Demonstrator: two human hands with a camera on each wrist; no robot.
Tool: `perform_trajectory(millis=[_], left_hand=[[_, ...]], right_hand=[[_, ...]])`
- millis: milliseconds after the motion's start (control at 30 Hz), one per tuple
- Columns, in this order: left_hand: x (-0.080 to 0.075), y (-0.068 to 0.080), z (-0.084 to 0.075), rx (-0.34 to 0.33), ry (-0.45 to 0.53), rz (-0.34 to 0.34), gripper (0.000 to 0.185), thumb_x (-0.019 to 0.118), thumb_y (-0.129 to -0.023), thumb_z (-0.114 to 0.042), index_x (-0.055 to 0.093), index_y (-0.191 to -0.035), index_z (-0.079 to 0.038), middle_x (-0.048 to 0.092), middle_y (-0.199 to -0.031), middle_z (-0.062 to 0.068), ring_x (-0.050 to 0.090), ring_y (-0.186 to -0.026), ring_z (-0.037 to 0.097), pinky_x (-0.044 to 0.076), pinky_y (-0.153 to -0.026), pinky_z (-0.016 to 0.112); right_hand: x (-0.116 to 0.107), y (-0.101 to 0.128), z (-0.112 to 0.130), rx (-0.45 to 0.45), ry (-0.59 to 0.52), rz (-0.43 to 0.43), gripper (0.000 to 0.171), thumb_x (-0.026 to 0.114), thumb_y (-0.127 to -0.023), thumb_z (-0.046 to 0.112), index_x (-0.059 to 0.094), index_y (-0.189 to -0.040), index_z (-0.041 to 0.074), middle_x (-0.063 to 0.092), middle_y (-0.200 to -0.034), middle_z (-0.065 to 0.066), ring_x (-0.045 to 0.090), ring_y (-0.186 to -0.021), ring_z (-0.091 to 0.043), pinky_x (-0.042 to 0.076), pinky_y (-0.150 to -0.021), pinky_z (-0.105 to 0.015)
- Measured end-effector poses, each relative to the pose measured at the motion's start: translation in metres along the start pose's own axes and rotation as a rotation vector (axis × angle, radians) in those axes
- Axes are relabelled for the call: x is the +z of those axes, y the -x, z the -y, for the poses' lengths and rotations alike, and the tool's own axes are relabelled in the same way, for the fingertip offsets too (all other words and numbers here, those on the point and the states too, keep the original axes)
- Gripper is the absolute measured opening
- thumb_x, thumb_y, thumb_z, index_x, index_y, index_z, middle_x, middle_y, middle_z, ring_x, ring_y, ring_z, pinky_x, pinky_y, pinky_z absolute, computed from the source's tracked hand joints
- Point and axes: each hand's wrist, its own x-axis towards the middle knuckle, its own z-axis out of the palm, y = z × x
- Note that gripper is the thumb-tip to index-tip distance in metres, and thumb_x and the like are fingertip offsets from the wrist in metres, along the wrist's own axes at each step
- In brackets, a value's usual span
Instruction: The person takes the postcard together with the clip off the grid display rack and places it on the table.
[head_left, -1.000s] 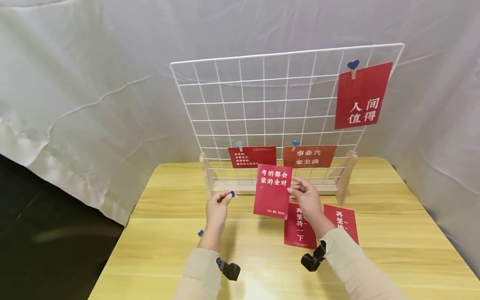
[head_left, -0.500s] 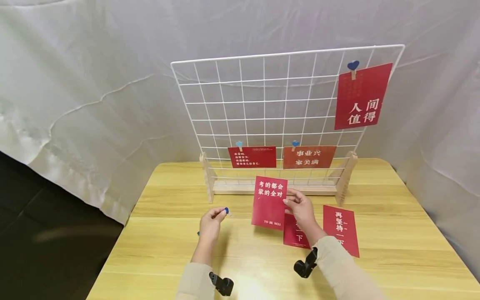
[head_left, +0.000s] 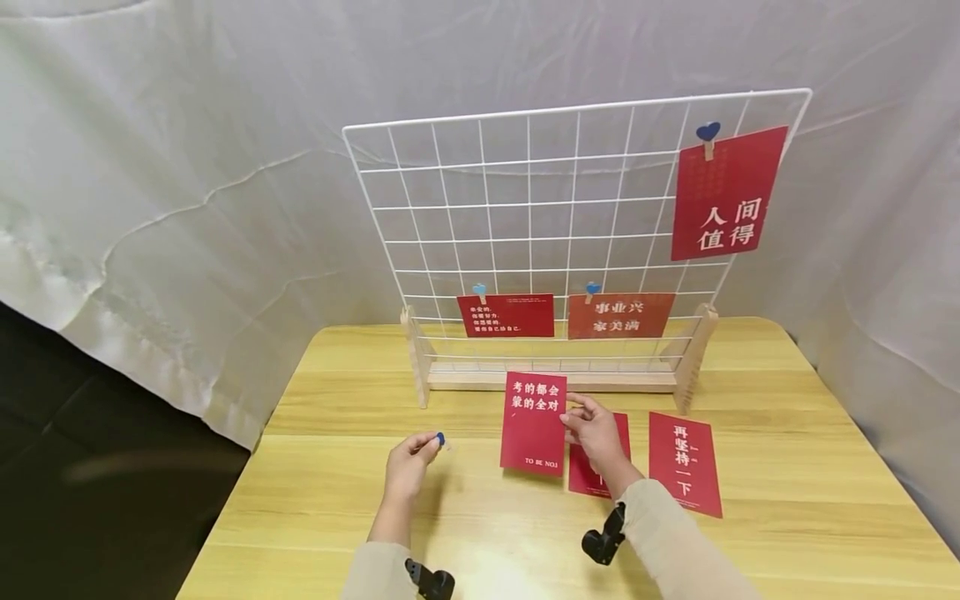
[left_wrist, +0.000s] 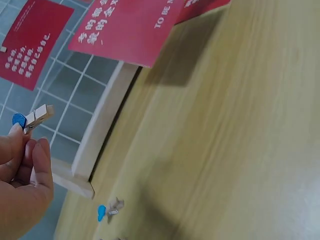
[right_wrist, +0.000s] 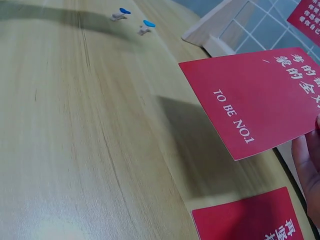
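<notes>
My left hand [head_left: 407, 467] pinches a small wooden clothespin [left_wrist: 39, 118] with a blue end piece between thumb and fingers, above the left part of the table. My right hand [head_left: 597, 435] holds a red card [head_left: 532, 437] with white lettering by its right edge. The card is off the table, as its shadow in the right wrist view shows. Another red card [head_left: 582, 479] lies partly hidden under my right hand and wrist. To its right lies a further red card [head_left: 686, 471].
Behind my hands stands a white wire grid [head_left: 578, 108] on a wooden base [head_left: 465, 377]. Clothespins fix a large red card [head_left: 723, 196], a small red card [head_left: 506, 323] and an orange-red card [head_left: 621, 323] to it. Two blue-topped clothespins [right_wrist: 146, 27] lie on the table [right_wrist: 75, 125].
Both hands have moved down and left, away from the grid toward the table's front. The red card has come lower with my right hand, and the clothespin has moved with my left.
</notes>
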Motion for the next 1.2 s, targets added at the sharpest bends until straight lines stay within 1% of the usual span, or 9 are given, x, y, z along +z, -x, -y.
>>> perform_trajectory(millis=[133,233,333,500,600,700,767,967,1200], left_hand=[[-0.005,0.004,0.006,-0.013,-0.003,0.007,0.023,0.053,-0.085,-0.005,0.055,-0.101,0.011,0.053,-0.104,0.02,0.054,-0.094,0.024,0.042,-0.085,0.034],[-0.01,0.008,0.011,-0.029,-0.008,-0.005,0.024,0.053,-0.084,-0.005,0.055,-0.102,0.011,0.052,-0.107,0.022,0.054,-0.094,0.025,0.042,-0.085,0.035],[-0.016,0.01,0.016,-0.044,-0.007,-0.022,0.025,0.054,-0.084,-0.006,0.055,-0.102,0.012,0.053,-0.106,0.021,0.055,-0.092,0.022,0.043,-0.083,0.034],[-0.023,0.012,0.025,-0.073,0.005,-0.048,0.024,0.054,-0.084,-0.003,0.054,-0.101,0.013,0.055,-0.1,0.019,0.056,-0.086,0.018,0.045,-0.079,0.028],[-0.027,0.012,0.03,-0.094,-0.024,-0.059,0.024,0.053,-0.084,-0.004,0.054,-0.101,0.012,0.051,-0.106,0.023,0.054,-0.094,0.025,0.042,-0.084,0.033],[-0.03,0.012,0.034,-0.114,-0.064,-0.068,0.025,0.053,-0.085,-0.006,0.055,-0.103,0.011,0.045,-0.116,0.027,0.046,-0.105,0.035,0.037,-0.089,0.04],[-0.031,0.011,0.036,-0.118,-0.073,-0.086,0.025,0.053,-0.084,-0.005,0.055,-0.102,0.012,0.042,-0.119,0.029,0.042,-0.107,0.038,0.037,-0.089,0.041],[-0.036,0.011,0.041,-0.118,-0.073,-0.105,0.023,0.053,-0.083,-0.001,0.054,-0.099,0.015,0.044,-0.113,0.033,0.05,-0.096,0.032,0.045,-0.08,0.033],[-0.041,0.012,0.043,-0.153,-0.096,-0.083,0.023,0.053,-0.084,-0.003,0.054,-0.1,0.014,0.051,-0.105,0.027,0.054,-0.09,0.027,0.044,-0.08,0.035]], right_hand=[[-0.003,-0.003,-0.004,0.005,0.009,-0.006,0.037,0.054,-0.08,-0.005,0.05,-0.117,0.002,0.053,-0.07,0.0,0.051,-0.06,-0.01,0.05,-0.056,-0.031],[-0.004,-0.004,-0.006,0.013,0.032,-0.004,0.038,0.054,-0.08,-0.005,0.05,-0.118,0.002,0.053,-0.07,0.0,0.052,-0.061,-0.009,0.05,-0.057,-0.033],[-0.005,-0.004,-0.007,0.022,0.057,-0.003,0.038,0.053,-0.081,-0.005,0.049,-0.118,0.001,0.053,-0.071,-0.001,0.052,-0.063,-0.01,0.05,-0.059,-0.035],[-0.006,-0.004,-0.01,0.049,0.076,-0.004,0.037,0.052,-0.082,-0.004,0.048,-0.119,0.001,0.053,-0.072,-0.002,0.053,-0.065,-0.012,0.05,-0.057,-0.032],[-0.005,-0.005,-0.012,0.06,0.076,0.002,0.036,0.051,-0.083,-0.004,0.048,-0.119,0.001,0.054,-0.072,-0.003,0.052,-0.064,-0.013,0.05,-0.058,-0.032],[-0.004,-0.005,-0.016,0.067,0.072,0.008,0.037,0.051,-0.083,-0.005,0.048,-0.119,0.001,0.054,-0.072,-0.003,0.052,-0.063,-0.013,0.05,-0.057,-0.033],[-0.004,-0.005,-0.018,0.075,0.074,0.013,0.036,0.051,-0.083,-0.004,0.048,-0.119,0.002,0.054,-0.073,-0.004,0.052,-0.062,-0.014,0.05,-0.056,-0.032],[-0.002,-0.004,-0.023,0.085,0.086,0.041,0.035,0.049,-0.084,-0.005,0.047,-0.119,0.0,0.054,-0.075,-0.007,0.05,-0.06,-0.018,0.049,-0.054,-0.033],[0.001,-0.005,-0.026,0.09,0.097,0.047,0.035,0.049,-0.083,-0.006,0.047,-0.117,-0.003,0.054,-0.076,-0.01,0.05,-0.059,-0.016,0.049,-0.053,-0.033]])
